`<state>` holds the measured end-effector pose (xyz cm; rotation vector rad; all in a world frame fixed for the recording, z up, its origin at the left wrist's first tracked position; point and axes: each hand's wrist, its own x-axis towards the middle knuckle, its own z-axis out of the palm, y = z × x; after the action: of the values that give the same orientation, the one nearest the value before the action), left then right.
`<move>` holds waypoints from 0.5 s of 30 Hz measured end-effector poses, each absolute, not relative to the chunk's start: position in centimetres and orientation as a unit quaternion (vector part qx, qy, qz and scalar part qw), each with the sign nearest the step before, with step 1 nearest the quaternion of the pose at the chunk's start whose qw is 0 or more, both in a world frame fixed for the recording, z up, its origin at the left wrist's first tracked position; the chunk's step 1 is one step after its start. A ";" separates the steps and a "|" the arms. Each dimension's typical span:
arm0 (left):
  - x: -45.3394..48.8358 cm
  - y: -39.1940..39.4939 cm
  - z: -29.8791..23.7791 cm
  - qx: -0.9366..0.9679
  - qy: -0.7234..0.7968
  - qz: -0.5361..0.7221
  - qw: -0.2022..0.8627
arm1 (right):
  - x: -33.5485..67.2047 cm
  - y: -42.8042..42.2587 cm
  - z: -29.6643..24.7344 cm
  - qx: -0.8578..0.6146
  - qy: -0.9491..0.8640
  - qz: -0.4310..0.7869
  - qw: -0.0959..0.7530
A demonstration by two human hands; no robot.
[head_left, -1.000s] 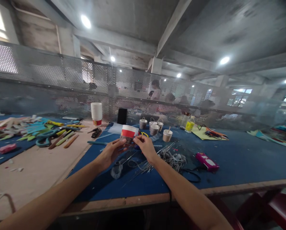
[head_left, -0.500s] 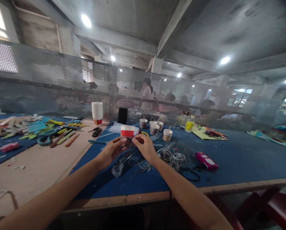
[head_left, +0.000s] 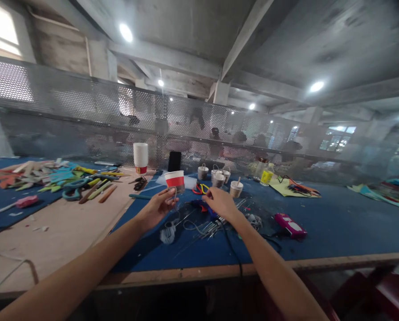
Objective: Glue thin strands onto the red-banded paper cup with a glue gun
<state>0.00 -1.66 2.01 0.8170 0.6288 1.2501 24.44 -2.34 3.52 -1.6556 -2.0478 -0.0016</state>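
Observation:
My left hand is closed around the lower end of a red-and-white paper cup, which tilts slightly, mouth upward. Grey cord hangs from its fingers. To the right, my right hand is held with thumb and fingers pinched together; what is between them, if anything, is too small to make out. Just below those fingertips shows a blue glue gun with a red trigger, partly covered by the hand. A small bundle of grey cord lies under my left hand.
Several cord-wrapped cups stand behind my right hand, near scissors. A cup stack and phone stand at the back. Tools lie left; thin wires, a magenta box and a bottle are right.
My right hand has moved right, away from the left hand and the cup. The cup now sits higher and tilted in my left hand. The glue gun has come into view.

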 end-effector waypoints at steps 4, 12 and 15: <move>0.0 -1.8 2.2 0.365 0.300 0.555 0.685 | 26.3 -2.2 2.4 -0.671 -0.731 0.006 0.125; -0.1 -1.8 1.9 0.371 0.275 0.540 0.704 | 25.9 -0.8 0.3 -0.688 -0.705 0.087 0.152; -0.4 -1.7 1.7 0.373 0.262 0.534 0.712 | 26.2 -0.4 0.4 -0.683 -0.697 0.126 0.179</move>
<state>-0.36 -1.68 1.74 0.8271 0.5800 1.1845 26.23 -0.36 0.36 -1.9309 -1.9698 0.3549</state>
